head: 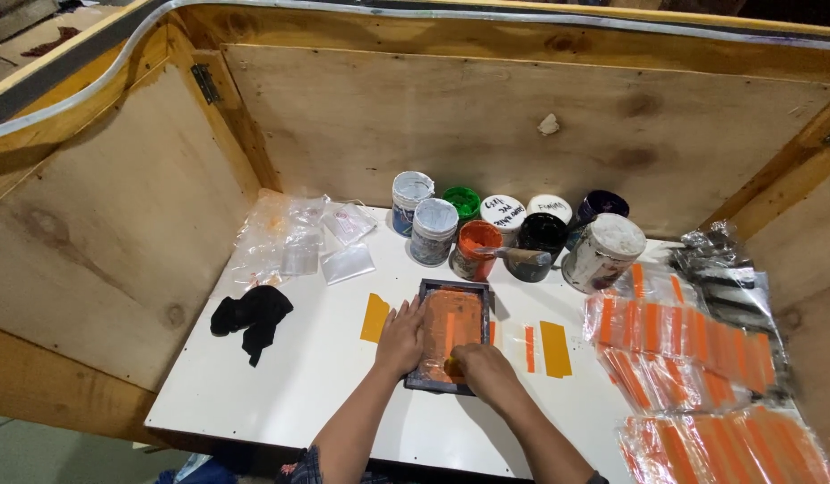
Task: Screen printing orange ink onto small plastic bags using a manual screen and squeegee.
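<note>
A small screen-printing frame (pixel 454 333), its mesh coated in orange ink, lies flat on the white table (pixel 298 376). The left hand (pixel 401 338) presses open-palmed on the frame's left edge. The right hand (pixel 483 367) is clenched around a small squeegee (pixel 451 365) on the mesh. Behind the frame stand ink tins (pixel 433 230); right of it lie bagged orange-striped prints (pixel 679 345); left of it a black cloth (pixel 251 315).

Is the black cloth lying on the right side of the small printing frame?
No, the black cloth lies on the white table left of the printing frame, beyond the left hand.
</note>
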